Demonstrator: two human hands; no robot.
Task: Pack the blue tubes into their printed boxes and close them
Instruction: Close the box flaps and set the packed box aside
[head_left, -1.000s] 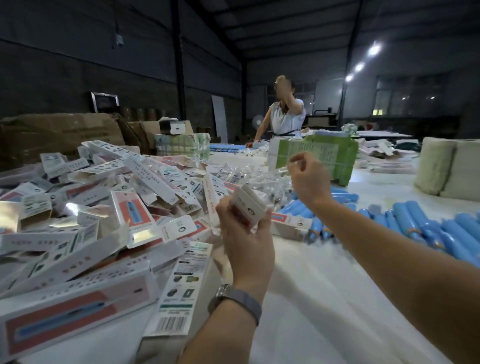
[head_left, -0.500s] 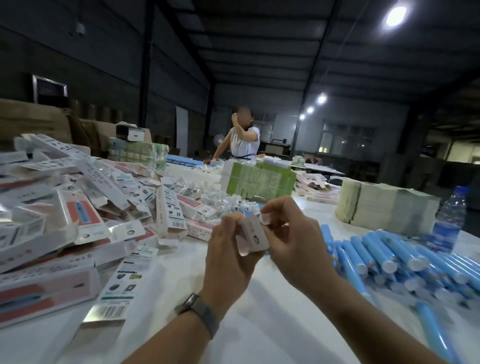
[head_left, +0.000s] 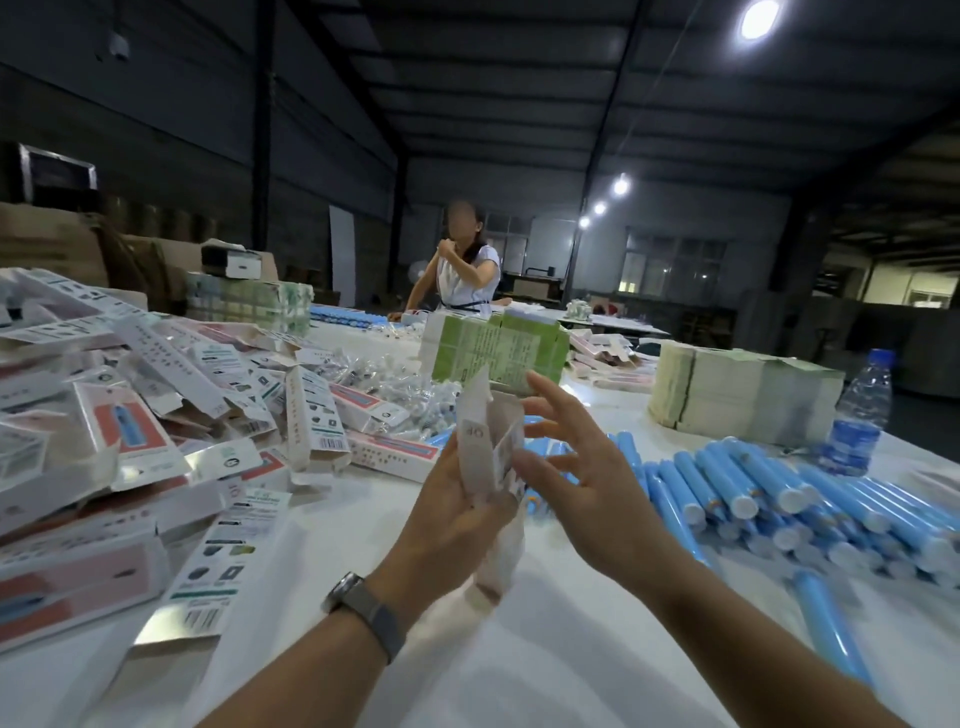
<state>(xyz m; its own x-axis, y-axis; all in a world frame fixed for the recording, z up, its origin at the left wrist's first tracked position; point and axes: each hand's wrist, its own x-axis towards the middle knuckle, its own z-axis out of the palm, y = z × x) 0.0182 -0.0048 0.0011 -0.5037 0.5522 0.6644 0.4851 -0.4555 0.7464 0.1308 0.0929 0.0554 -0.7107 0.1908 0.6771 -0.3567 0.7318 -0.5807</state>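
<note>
At the centre of the frame our left hand (head_left: 457, 512) grips one box (head_left: 491, 457) upright, fingers curled round its lower half. Its top flaps stand open, and we cannot see whether a tube is inside. Our right hand (head_left: 576, 467) hovers just beside the box with fingers spread and relaxed, holding nothing, its fingertips (head_left: 540, 382) near the raised flap.

We judge the job to be well short of finished. Loose tubes (head_left: 769, 493) lie in a thick heap at right of centre, and one stray tube (head_left: 826, 618) sits apart at lower right. Across the left half of the frame a pile of boxes (head_left: 156, 431) spreads over the table (head_left: 545, 649); several of them show open end flaps, so we take at least part of it for boxes yet to be filled, though from here we cannot tell packed from empty. A shiny clutter of small clear pieces (head_left: 395, 384) lies behind the box in hand; what they are is unclear.

What is left, as we read it: close this box if it holds a tube or else fetch one from the heap, then go on through the many tubes remaining.
</note>
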